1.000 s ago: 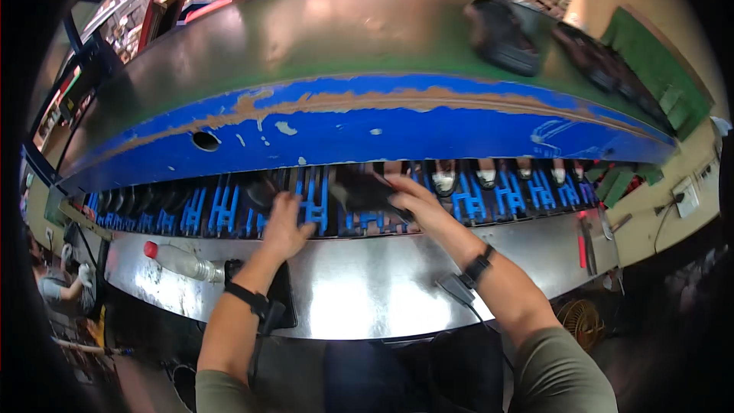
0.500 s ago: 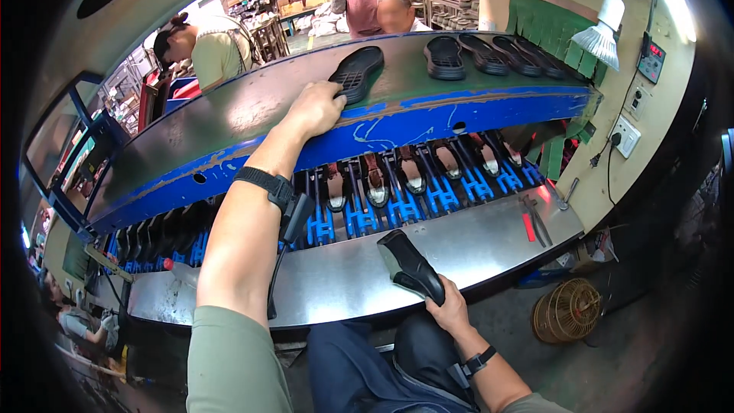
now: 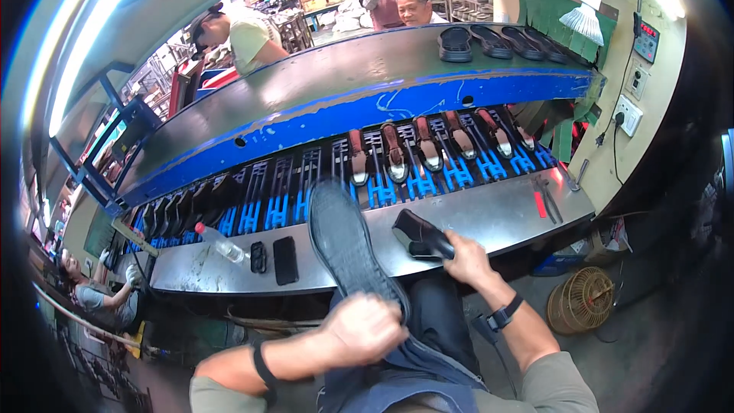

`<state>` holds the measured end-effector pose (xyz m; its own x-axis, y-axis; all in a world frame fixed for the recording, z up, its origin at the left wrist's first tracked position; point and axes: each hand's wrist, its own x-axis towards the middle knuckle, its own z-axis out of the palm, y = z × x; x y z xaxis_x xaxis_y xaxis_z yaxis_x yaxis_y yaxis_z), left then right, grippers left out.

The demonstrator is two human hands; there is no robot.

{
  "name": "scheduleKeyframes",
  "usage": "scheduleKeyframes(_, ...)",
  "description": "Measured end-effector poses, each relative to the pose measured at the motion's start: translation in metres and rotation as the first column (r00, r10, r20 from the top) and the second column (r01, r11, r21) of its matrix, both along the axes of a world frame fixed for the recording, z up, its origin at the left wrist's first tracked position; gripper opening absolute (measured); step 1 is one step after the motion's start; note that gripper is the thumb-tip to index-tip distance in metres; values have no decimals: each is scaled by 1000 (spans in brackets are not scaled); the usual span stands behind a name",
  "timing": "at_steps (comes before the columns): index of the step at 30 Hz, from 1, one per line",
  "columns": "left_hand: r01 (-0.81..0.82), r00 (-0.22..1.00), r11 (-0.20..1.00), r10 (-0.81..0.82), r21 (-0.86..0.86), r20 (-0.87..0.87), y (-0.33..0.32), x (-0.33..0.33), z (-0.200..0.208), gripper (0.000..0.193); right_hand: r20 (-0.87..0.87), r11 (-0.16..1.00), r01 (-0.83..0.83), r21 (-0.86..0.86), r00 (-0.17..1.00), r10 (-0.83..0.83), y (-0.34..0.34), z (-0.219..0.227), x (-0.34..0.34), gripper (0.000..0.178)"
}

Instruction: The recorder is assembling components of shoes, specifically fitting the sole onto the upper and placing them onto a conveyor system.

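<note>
A: The shoe sole [image 3: 348, 248] in the left hand [image 3: 365, 329] looks like matt dark rubber, finely textured.

B: And the shoe [image 3: 419, 233] in the right hand [image 3: 466, 260], just right of that sole, is glossy dark leather (or something like it).

A: Behind the sole, the workbench [image 3: 489, 218] is dull, scuffed sheet metal; left of it lies a clear plastic bottle [image 3: 219, 242].

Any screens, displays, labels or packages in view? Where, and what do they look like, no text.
Wall display box: upper right wall, small grey box, red lit digits.
Black phone: flat on the steel bench, dark screen, left of the shoe sole in the left hand.
Smaller black device: beside that phone.
Plastic bottle: lying on the bench, clear, red cap; label not discernible.
</note>
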<state>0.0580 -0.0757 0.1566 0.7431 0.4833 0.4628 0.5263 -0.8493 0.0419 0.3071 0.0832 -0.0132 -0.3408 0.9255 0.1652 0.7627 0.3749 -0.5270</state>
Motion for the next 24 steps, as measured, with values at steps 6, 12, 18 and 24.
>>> scheduleKeyframes(6,-394,867,674,498,-625,-9,-121,-5,-188,20,-616,987,-156,-28,781,106,-54,124,-15,52)
scheduleKeyframes(12,-590,644,787,594,-181,482,-69,-83,-167,30,-816,823,-408,-395,568,-110,-111,20,-26,38)
scheduleKeyframes(18,-477,411,482,862,-735,298,-19,-161,-229,52,-923,720,-595,-357,343,-174,-126,22,-25,54)
scheduleKeyframes(24,866,-21,313,801,-389,599,-35,-115,-125,58,-653,257,-879,-403,79,-753,-194,-50,12,95)
